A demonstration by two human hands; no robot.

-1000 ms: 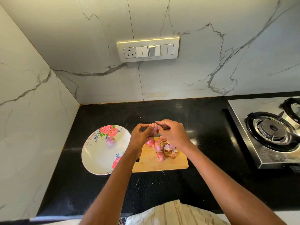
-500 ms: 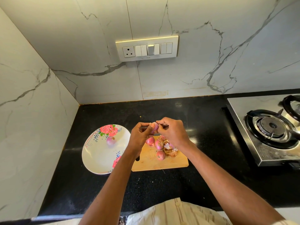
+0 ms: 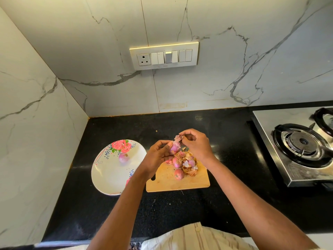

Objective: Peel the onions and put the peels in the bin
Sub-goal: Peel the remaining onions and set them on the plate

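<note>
Above the far end of the cutting board [image 3: 177, 179] your two hands meet. Your left hand [image 3: 158, 156] has its grip curled round a small pink onion [image 3: 175, 147], thumb and fingers wrapped on it, held just clear of the board. Your right hand [image 3: 197, 147] pinches a strip of peel [image 3: 177, 137] between thumb and fingertips; the strip stands up from the top of that onion and looks still joined to it. A thin metal piece shows between your right fingers, too small to identify.

On the board, just below your hands, sit two unpeeled onions [image 3: 177, 162], one nearer you than the other. Touching them on the board's right side is a heap of loose peels [image 3: 190, 166]. A small pink scrap lies beside the board's far left part, half hidden by your left hand.

Left of the board, touching or nearly touching its edge, is a white plate [image 3: 108, 175] with rose prints. One peeled onion [image 3: 123, 157] lies on it, toward its far side.

Board and plate both rest on the black tabletop [image 3: 180, 210]. Well right of the board stands a steel gas stove [image 3: 297, 150]. On the marble wall beyond the board is a switch panel [image 3: 164, 55].
</note>
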